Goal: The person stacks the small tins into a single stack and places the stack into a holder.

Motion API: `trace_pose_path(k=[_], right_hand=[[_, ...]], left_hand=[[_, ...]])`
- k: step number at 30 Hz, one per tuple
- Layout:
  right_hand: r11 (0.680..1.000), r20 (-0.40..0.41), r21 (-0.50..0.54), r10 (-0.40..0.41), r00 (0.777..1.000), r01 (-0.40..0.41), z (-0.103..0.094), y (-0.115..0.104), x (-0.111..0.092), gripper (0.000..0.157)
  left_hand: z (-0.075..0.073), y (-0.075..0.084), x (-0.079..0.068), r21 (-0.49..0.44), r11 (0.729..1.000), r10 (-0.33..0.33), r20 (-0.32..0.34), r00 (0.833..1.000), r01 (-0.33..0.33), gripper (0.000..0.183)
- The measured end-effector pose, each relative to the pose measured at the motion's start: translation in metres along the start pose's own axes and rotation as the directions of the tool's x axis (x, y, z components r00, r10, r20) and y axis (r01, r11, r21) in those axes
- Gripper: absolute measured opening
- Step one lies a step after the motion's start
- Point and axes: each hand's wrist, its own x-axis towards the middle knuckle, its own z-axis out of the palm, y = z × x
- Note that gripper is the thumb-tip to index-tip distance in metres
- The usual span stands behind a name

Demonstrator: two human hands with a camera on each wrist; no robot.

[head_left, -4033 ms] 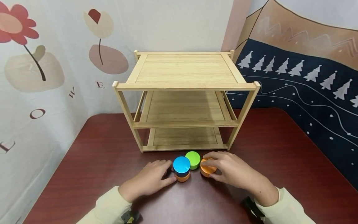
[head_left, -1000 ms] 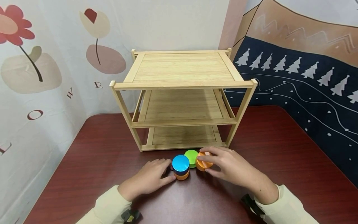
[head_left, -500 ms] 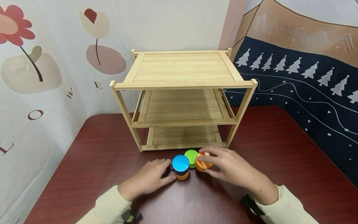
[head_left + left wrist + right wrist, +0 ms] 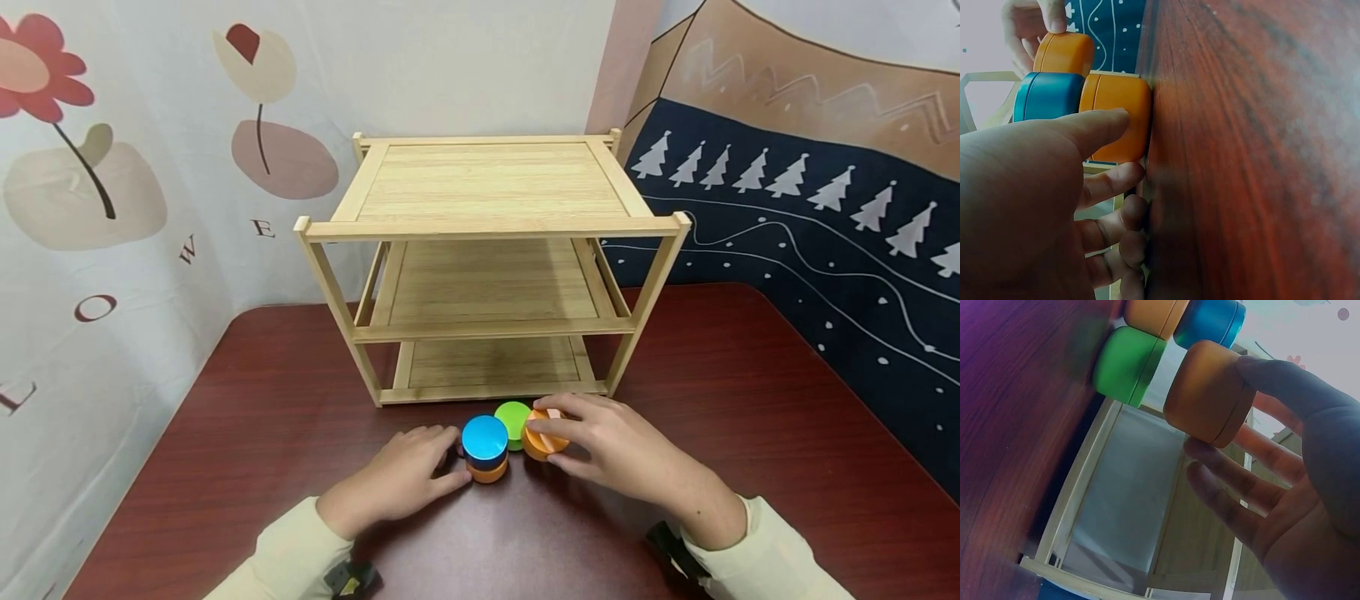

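Note:
Small round lidded jars are grouped in front of the shelf. A blue jar (image 4: 484, 439) sits atop an orange jar (image 4: 487, 473), which stands on the table. My left hand (image 4: 393, 475) holds this lower orange jar between thumb and index finger, with the other fingertips resting at the table. Close behind the stack stands a green jar (image 4: 512, 421). My right hand (image 4: 622, 442) grips a second orange jar (image 4: 1207, 394) by thumb and fingers, above table height and beside the green jar; in the head view its fingers cover part of the lid.
A three-tier wooden shelf (image 4: 487, 229) stands directly behind the jars on the dark red table (image 4: 262, 400). A patterned cloth (image 4: 780, 208) hangs at the right, and a flower-printed wall (image 4: 172, 167) is at the left.
Compared with four seconds ago, the right hand has raised its orange jar and brought it left towards the green one. Over the last second it barely shifts. The left hand stays at the stack.

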Motion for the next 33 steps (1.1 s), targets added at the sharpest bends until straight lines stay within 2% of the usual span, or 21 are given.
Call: trace_pose_path(k=[23,33], right_hand=[[0.999,-0.041,-0.019,-0.047,0.998,0.046,-0.001,-0.001,-0.0002,0.046],[0.996,-0.089,-0.028,-0.085,0.992,0.083,0.0008,-0.0009,-0.0008,0.046]], left_hand=[[0.0008,-0.0006,-0.0004,-0.003,1.0,-0.012,0.007,1.0,0.012,0.036],[0.0026,-0.0018,-0.0001,0.01,1.0,0.009,-0.013,1.0,-0.008,0.035]])
